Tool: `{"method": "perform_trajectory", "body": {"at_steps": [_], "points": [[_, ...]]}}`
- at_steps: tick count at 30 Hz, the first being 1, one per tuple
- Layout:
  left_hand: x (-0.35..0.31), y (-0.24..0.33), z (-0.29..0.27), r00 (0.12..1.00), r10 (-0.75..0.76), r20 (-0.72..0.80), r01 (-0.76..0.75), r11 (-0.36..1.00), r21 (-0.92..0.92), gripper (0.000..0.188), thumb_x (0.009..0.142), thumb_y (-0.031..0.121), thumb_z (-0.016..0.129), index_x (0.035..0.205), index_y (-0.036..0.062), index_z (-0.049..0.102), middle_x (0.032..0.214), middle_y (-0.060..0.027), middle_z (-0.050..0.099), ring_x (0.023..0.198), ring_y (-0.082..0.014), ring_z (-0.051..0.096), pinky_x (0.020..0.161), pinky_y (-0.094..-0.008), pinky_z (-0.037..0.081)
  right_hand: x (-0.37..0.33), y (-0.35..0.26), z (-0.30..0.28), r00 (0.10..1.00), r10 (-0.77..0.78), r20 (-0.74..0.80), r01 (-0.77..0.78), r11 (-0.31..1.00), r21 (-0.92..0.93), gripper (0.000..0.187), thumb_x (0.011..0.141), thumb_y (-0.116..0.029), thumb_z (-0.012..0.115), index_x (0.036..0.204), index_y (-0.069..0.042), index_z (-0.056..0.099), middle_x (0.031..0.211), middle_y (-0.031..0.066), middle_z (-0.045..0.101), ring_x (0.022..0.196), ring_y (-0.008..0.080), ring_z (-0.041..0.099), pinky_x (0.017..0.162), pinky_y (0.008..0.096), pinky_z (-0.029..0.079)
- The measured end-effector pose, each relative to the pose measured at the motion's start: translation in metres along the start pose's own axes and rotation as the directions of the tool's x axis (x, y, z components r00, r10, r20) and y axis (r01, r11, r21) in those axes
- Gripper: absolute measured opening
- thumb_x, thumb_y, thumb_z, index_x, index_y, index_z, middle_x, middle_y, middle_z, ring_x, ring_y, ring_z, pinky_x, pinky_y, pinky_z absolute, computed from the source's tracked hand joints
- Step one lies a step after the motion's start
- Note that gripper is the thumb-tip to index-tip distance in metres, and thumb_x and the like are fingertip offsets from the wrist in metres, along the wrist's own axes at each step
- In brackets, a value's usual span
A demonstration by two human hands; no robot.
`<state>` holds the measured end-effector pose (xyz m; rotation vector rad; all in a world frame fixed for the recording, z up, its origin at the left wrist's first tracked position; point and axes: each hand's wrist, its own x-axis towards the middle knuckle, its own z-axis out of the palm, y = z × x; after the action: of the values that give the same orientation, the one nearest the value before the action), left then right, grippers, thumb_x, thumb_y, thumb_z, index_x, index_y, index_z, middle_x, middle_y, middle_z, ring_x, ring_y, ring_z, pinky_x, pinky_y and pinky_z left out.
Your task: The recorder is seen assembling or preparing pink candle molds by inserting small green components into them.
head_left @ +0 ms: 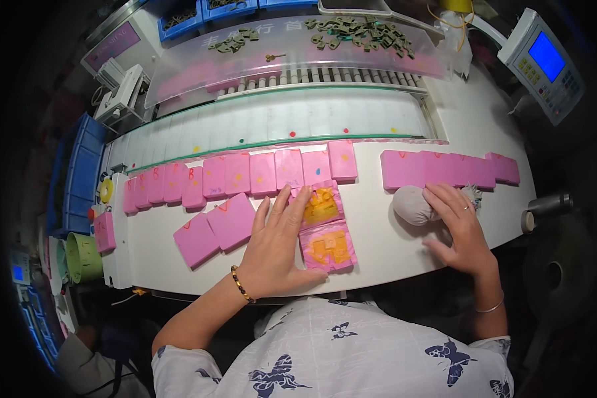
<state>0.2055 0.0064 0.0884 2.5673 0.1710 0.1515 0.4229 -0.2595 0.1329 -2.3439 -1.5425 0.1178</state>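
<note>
A pink block mold (312, 234) lies opened out flat in front of me, with orange, wax-like pieces (330, 247) in both halves. My left hand (275, 245) is open, its fingers stretched out. Its fingertips reach the upper half and its thumb lies by the lower half's near edge. To the right, a rounded white cloth pouch (414, 205) with a gathered end sits on the table. The fingers of my right hand (463, 229) lie extended over the pouch, with the thumb spread away, so the hand is open. The pouch's middle is partly hidden under them.
Pink blocks (237, 174) stand in a row behind; two more (197, 240) lie left and others (404, 169) at right. Beyond are a glass-topped strip (265, 123), rollers, and a translucent sheet (199, 73) bearing green pieces. A control panel (544, 63) rises at far right.
</note>
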Motion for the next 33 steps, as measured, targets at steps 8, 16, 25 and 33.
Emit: {"method": "perform_trajectory", "body": {"at_steps": [8, 16, 25, 33], "points": [[0.005, 0.0, -0.001, 1.0, -0.008, -0.008, 0.008, 0.997, -0.078, 0.133, 0.055, 0.043, 0.091, 0.153, -0.0027, 0.015, 0.154, -0.0194, 0.035, 0.145, -0.0385, 0.027, 0.117, -0.0509, 0.019, 0.004, -0.013, 0.013, 0.979, -0.201, -0.045, 0.194, 0.974, -0.12, 0.06, 0.067, 0.004, 0.069, 0.124, -0.012, 0.067, 0.098, 0.0091, 0.052, 0.092, 0.0273, 0.053, 0.078, 0.0383, 0.049], [-0.001, -0.003, 0.002, 0.998, -0.007, -0.069, -0.002, 0.993, -0.12, 0.123, 0.058, 0.041, 0.089, 0.153, 0.002, 0.021, 0.154, -0.0192, 0.034, 0.146, -0.037, 0.026, 0.117, -0.0506, 0.022, 0.04, -0.09, 0.019, 0.863, -0.482, -0.147, 0.486, 0.874, -0.015, 0.047, 0.076, -0.01, 0.066, 0.123, -0.012, 0.066, 0.129, 0.0192, 0.059, 0.097, 0.0268, 0.063, 0.086, 0.0382, 0.051], [-0.002, -0.005, 0.006, 0.997, -0.021, -0.074, 0.009, 0.988, -0.154, 0.121, 0.06, 0.039, 0.089, 0.153, 0.0018, 0.021, 0.155, -0.0192, 0.033, 0.146, -0.0367, 0.026, 0.116, -0.0491, 0.022, 0.054, -0.089, 0.009, 0.866, -0.493, -0.087, 0.497, 0.867, 0.034, 0.052, 0.077, -0.012, 0.063, 0.129, -0.011, 0.061, 0.135, 0.02, 0.058, 0.097, 0.0283, 0.066, 0.086, 0.0399, 0.051], [0.0, 0.0, 0.004, 0.999, 0.01, -0.047, -0.016, 0.99, -0.143, 0.127, 0.056, 0.043, 0.091, 0.153, 0.0019, 0.02, 0.155, -0.0207, 0.032, 0.147, -0.037, 0.025, 0.116, -0.048, 0.022, 0.039, -0.075, 0.028, 0.872, -0.487, 0.05, 0.481, 0.872, 0.096, 0.059, 0.072, -0.008, 0.066, 0.131, -0.012, 0.061, 0.136, 0.019, 0.057, 0.092, 0.0283, 0.065, 0.085, 0.0404, 0.051]]}}
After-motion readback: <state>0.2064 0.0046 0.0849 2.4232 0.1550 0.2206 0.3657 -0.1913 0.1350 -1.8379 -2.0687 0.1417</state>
